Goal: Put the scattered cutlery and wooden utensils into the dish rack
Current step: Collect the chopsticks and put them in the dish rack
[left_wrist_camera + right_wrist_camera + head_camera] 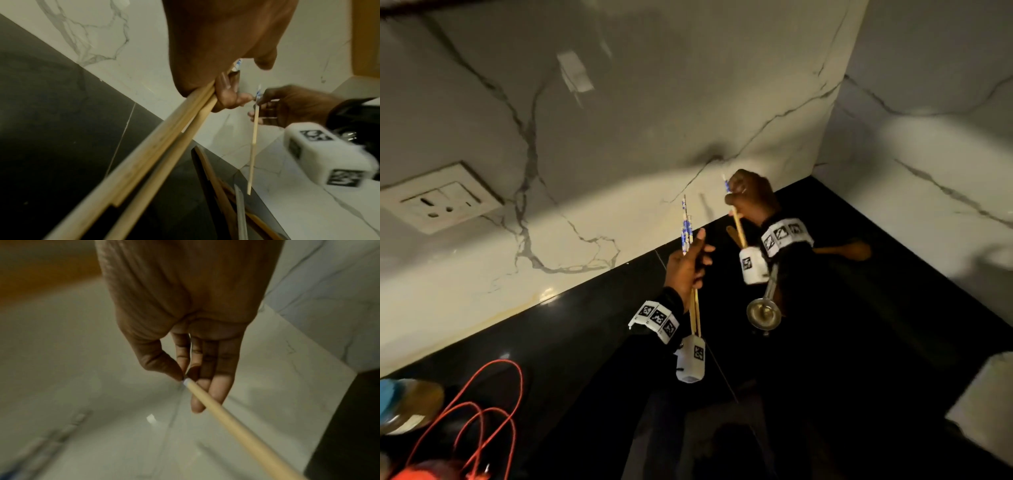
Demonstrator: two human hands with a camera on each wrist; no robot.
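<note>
Chopsticks (690, 260) are bundled upright in the left hand (686, 270), fingers curled around them. Just beside it, toward the wall, the right hand (751, 198) pinches a single chopstick (738, 224), also near-upright. Both are lifted above the black counter (859, 325); the dish rack is not in view.

Head looks down — wrist views close, along fingers.

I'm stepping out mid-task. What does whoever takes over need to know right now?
Left hand: grips a bundle of chopsticks, raised off the counter.
Right hand: pinches a single chopstick.
On the black counter: a wooden spoon, a metal utensil.
Dish rack: not in view.
Done: nothing visibly racked.
Left: rack the held chopsticks, then collect the counter items.
</note>
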